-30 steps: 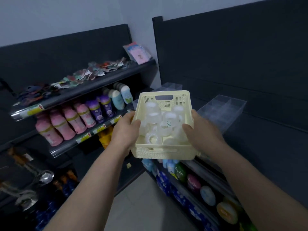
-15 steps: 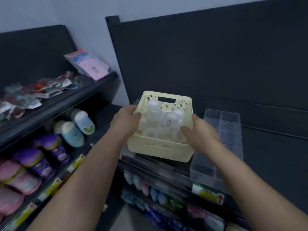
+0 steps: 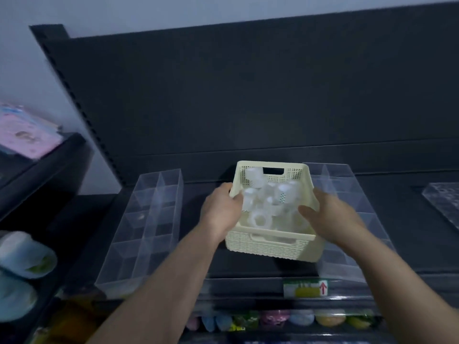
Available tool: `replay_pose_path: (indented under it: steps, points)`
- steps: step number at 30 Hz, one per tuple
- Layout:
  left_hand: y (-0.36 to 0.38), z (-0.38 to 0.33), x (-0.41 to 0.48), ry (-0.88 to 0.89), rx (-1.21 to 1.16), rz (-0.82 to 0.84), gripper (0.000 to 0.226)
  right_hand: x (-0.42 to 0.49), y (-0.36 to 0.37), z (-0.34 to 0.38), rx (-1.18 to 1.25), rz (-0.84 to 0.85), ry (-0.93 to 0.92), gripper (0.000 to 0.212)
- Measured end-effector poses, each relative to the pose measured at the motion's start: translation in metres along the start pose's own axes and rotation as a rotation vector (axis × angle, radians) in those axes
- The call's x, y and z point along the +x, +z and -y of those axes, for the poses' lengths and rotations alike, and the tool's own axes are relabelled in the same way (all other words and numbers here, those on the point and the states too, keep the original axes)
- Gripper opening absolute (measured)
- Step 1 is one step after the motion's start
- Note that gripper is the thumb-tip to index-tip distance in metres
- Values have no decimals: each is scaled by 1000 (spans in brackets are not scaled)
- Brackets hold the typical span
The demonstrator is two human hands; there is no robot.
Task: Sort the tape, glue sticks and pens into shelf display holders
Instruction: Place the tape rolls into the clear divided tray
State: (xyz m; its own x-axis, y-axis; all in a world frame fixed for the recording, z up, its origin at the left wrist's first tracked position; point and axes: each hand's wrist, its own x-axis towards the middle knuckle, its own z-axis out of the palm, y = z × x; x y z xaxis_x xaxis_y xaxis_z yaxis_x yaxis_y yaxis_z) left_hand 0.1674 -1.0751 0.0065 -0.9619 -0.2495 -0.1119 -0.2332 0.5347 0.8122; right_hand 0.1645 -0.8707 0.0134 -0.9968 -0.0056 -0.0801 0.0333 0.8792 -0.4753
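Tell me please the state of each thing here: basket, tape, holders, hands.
cream basket: upright, gripped at both side rims.
tape rolls: piled loose in the basket, none sorted.
left clear holder: on the shelf, compartments look empty.
right clear holder: partly hidden, visible compartments look empty.
left hand: grips the basket's left rim.
right hand: grips the basket's right rim.

A dark back panel rose behind a dark shelf, under a pale wall. A label with a red arrow sat on the shelf's front edge. Below it lay a row of coloured packs, blurred. On the left, a pink packet lay on a side shelf, with pale blue bottles lower down.
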Motion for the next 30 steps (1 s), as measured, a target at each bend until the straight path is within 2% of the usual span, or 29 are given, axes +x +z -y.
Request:
replay_pose_path:
  steps: [4,9,11,16,20,22,24,27,29,30]
  points:
    - [-2,14,4,14,-28,-60,19,3,12,5,-6,-37,-28,46]
    - [-17,35,5,-40,48,-178,58,11,44,23,14,-15,-113,50]
    - [-18,46,3,-52,84,-203,64,13,51,27,-3,-11,-143,50]
    - [-10,65,-5,-35,170,-219,46,12,62,26,-120,-12,-186,42]
    - [-16,61,0,-63,222,-115,31,12,56,33,-237,-15,-154,32]
    - [-24,56,0,-62,273,-119,35,17,57,43,-296,-52,-222,37]
    - [-34,52,-1,-26,327,-189,47,18,57,57,-307,-69,-306,45]
    - [-63,61,-7,19,485,-286,41,10,66,86,-265,-11,-444,45]
    - [-85,77,-7,-16,612,-251,37,4,78,109,-243,12,-527,43]
    - [-95,87,-6,-64,643,-202,43,1,85,122,-235,19,-557,42]
